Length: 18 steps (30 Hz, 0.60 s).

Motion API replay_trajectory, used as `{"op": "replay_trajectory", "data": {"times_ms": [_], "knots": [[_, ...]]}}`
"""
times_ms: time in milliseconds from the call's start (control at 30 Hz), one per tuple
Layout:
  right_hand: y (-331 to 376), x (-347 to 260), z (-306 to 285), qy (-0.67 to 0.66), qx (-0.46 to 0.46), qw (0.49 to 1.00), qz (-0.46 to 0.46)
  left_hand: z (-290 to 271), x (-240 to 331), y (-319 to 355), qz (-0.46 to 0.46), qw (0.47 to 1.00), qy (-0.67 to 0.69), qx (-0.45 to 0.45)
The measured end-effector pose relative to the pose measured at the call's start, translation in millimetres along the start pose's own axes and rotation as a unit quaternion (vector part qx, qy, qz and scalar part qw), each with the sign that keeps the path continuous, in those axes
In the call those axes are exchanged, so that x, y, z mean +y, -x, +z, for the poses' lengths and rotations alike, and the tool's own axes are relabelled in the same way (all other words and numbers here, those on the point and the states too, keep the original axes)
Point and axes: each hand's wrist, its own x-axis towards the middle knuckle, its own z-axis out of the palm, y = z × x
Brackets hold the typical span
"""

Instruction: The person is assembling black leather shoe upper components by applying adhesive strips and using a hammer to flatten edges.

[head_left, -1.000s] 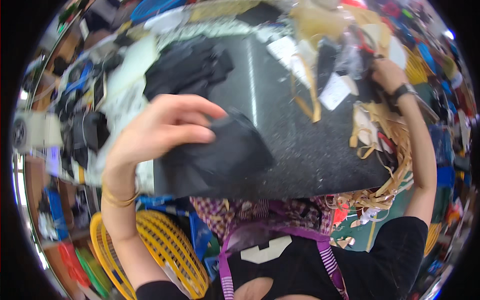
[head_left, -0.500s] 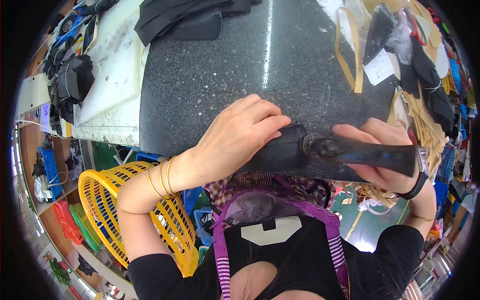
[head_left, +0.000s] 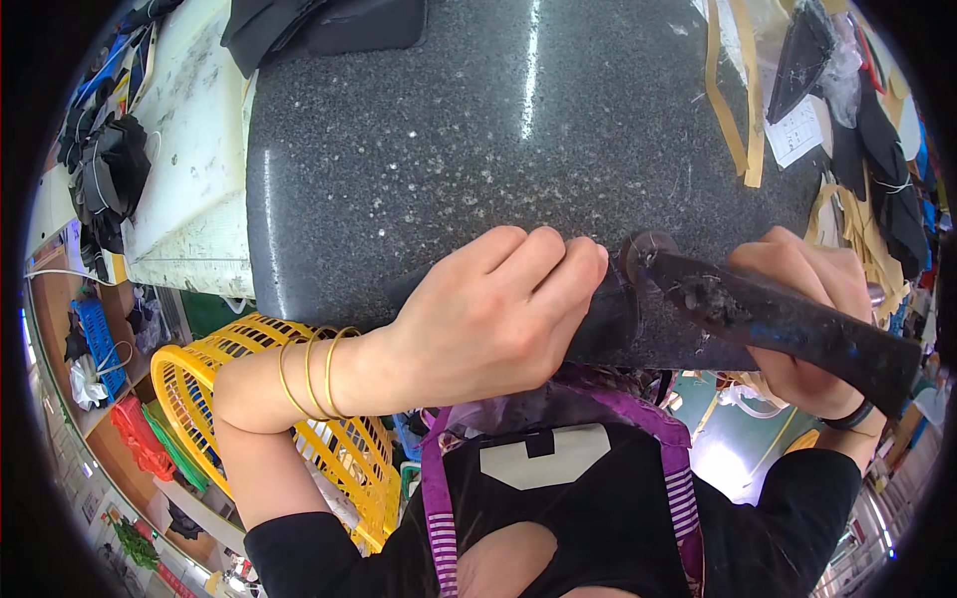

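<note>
A dark hammer (head_left: 738,294) with a round, flattened face lies slantwise above the near edge of the black stone slab (head_left: 449,120). My right hand (head_left: 812,289) is closed round it, partly hidden behind its long dark body. The round face sits close to the slab, just right of my left hand (head_left: 508,304). The fingers of that hand are curled in and pinch a black piece of sheet material (head_left: 608,319), which lies along the slab's near edge. My left hand covers much of the piece, so its full shape is hidden.
Black cut pieces (head_left: 339,25) lie at the far left of the slab. Tan strips (head_left: 733,100), a paper slip (head_left: 797,132) and scraps crowd the right side. A yellow plastic basket (head_left: 189,364) stands below my left forearm, and a white board (head_left: 194,130) adjoins the slab.
The hammer's long end has swung right and nearer to me. My left fingers have curled tighter over the black piece. The view has shifted slightly.
</note>
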Motion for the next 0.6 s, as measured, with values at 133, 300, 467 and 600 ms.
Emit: {"op": "replay_trajectory", "data": {"times_ms": [133, 300, 467, 600], "knots": [[-12.4, -7.8, -4.0, 0.065, -0.056, 0.995, 0.041, -3.4, -6.4, -3.8, -0.028, 0.996, 0.081, 0.005], [-16.4, -11.0, -9.2, 0.098, -0.093, 0.990, 0.041, -6.5, -27.8, 6.6, 0.009, 0.987, 0.155, 0.040], [-22.9, -21.4, 1.9, 0.046, -0.057, 0.996, 0.041, -12.1, -13.6, 16.6, -0.061, 0.990, 0.129, -0.007], [-24.8, -31.6, -4.5, 0.079, -0.017, 0.995, 0.059, -16.0, -19.7, 8.3, 0.042, 0.996, 0.072, -0.016]]}}
